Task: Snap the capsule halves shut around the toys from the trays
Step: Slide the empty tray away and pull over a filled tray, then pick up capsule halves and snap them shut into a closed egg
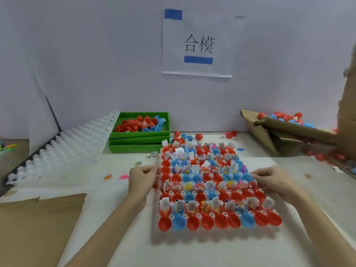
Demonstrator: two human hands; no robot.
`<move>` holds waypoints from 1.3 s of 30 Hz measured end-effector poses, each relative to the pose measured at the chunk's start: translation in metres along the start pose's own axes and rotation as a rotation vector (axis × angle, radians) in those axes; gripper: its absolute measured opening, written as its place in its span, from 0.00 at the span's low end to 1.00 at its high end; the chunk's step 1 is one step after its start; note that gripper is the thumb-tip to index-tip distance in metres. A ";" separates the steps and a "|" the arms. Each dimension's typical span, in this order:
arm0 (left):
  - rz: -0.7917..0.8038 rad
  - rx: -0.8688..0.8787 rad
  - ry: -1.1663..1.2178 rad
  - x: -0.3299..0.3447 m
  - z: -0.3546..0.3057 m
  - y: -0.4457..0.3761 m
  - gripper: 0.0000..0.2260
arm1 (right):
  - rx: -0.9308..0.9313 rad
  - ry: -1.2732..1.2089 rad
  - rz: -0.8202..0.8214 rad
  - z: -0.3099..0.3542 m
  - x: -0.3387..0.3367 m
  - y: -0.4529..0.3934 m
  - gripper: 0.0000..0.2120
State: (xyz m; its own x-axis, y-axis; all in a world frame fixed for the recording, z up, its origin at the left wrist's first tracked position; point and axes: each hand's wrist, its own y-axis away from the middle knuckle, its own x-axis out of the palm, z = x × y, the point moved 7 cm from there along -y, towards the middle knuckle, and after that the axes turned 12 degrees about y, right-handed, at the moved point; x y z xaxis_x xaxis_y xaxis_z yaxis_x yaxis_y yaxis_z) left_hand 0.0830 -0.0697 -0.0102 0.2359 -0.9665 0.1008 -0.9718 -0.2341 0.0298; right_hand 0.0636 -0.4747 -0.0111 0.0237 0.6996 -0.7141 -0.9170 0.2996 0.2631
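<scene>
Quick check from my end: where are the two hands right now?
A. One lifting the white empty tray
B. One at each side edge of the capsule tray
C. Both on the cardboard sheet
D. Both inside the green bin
B: the left hand grips the left edge of the capsule tray and the right hand rests at its right edge.

place: toy-packing workstation — evidence: wall sign [197,43] | capsule tray [217,189] | cardboard boxes [289,132]

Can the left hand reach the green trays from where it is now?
Probably yes. The left hand grips the left edge of the capsule tray, and the green trays stand just beyond it on the table, with only small loose bits between. It must let go first.
</scene>
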 end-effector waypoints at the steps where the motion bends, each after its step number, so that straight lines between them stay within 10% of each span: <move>1: 0.000 0.020 -0.006 -0.002 0.002 -0.003 0.13 | -0.004 0.010 -0.013 0.000 0.001 -0.001 0.06; 22: 0.032 0.216 -0.379 -0.003 -0.008 -0.009 0.10 | -0.102 0.323 -0.206 0.022 -0.019 -0.005 0.06; 31: -0.080 0.314 -0.204 0.011 -0.008 -0.033 0.14 | -0.320 0.092 -0.595 0.072 -0.033 0.002 0.08; 39: -0.071 0.427 -0.176 0.008 -0.007 -0.043 0.08 | -0.420 0.139 -0.569 0.075 -0.012 0.015 0.07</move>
State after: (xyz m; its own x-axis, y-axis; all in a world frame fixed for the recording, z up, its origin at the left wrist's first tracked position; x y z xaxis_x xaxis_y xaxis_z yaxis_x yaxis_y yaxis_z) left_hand 0.1261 -0.0663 -0.0038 0.3329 -0.9412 -0.0582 -0.8773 -0.2865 -0.3851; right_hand 0.0797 -0.4301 0.0503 0.5178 0.4120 -0.7498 -0.8541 0.2987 -0.4257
